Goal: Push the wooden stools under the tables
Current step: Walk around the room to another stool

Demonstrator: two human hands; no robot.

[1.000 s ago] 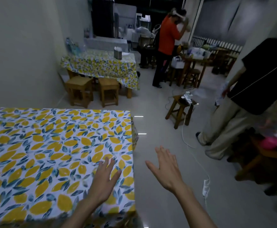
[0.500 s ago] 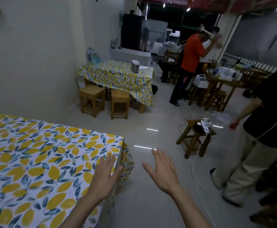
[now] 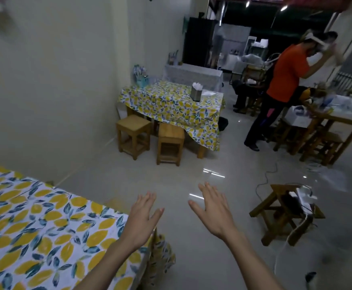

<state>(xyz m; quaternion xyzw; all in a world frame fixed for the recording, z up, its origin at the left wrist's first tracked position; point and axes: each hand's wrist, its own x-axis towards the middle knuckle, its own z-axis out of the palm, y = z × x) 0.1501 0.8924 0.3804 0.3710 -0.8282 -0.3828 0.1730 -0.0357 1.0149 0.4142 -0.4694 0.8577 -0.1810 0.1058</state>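
Two light wooden stools stand on the floor at the near side of the far lemon-cloth table (image 3: 171,101): the left stool (image 3: 133,135) is fully out, the right stool (image 3: 170,143) has its back edge under the hanging cloth. My left hand (image 3: 142,216) hovers open over the corner of the near lemon-cloth table (image 3: 35,237). My right hand (image 3: 212,208) is open above the bare floor, holding nothing. Both hands are far from the stools.
A dark wooden stool (image 3: 284,214) carrying a power strip and white cables stands on the right. A person in an orange shirt (image 3: 284,80) stands by a cluttered wooden table (image 3: 338,120) with more stools under it. A white wall runs along the left.
The view has advanced and lifted toward the far table, so the two stools look nearer. My hands slid from over the near table toward its corner. The person in black has left the view.
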